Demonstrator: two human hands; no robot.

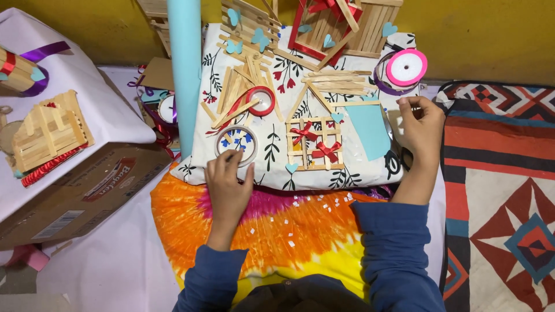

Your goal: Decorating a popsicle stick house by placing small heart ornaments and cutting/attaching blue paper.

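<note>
Clear tape roll – left hand touching | right hand – fingers curled, contents unclear

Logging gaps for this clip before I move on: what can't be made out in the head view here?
- Right hand: fingertips pinched together; whether they hold anything is too small to tell.
- Left hand: covers the near edge of the tape roll; grip unclear.
- Red stick frame: cut off by the top edge.
- Cardboard box: partly hidden under the white cloth.
- Blue paper roll: top end cut off by the top edge.
</note>
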